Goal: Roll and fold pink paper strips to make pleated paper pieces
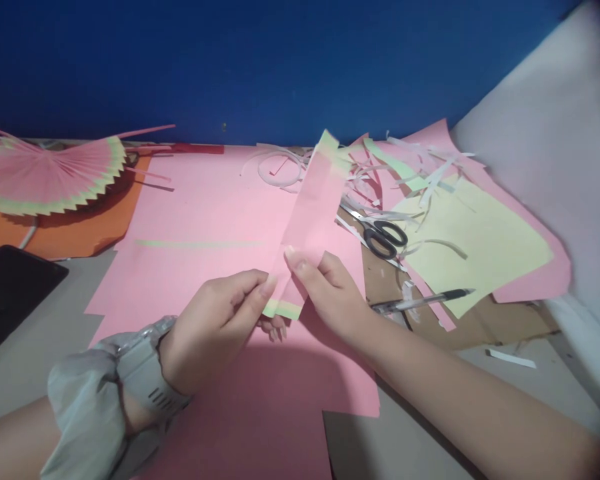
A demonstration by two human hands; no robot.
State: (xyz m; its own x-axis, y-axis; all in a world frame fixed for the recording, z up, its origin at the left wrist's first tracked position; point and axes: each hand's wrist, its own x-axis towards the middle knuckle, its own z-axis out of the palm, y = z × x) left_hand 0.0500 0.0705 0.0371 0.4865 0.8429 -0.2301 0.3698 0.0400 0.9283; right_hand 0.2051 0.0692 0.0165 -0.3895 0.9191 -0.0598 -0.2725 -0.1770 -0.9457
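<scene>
Between my two hands is a long folded strip of pink paper (313, 207) with green and yellow bands at both ends, tilted with its far end up and to the right. My left hand (225, 313) pinches its left edge near the lower end, with some fingers curled beneath. On the strip's right side, my right hand (330, 293) presses its thumb on the face, and its other fingers are mostly hidden behind. Under both hands lie large pink sheets (205, 200). A thin green strip (197, 244) rests on the pink sheet left of the folded paper.
Black-handled scissors (383, 237), a pen (423, 301), a pale yellow sheet (480, 240) and white paper scraps (435, 180) lie to the right. A pleated pink, yellow and green paper fan (55, 177) and a black flat device (17, 290) are at left. A blue wall (280, 67) stands behind.
</scene>
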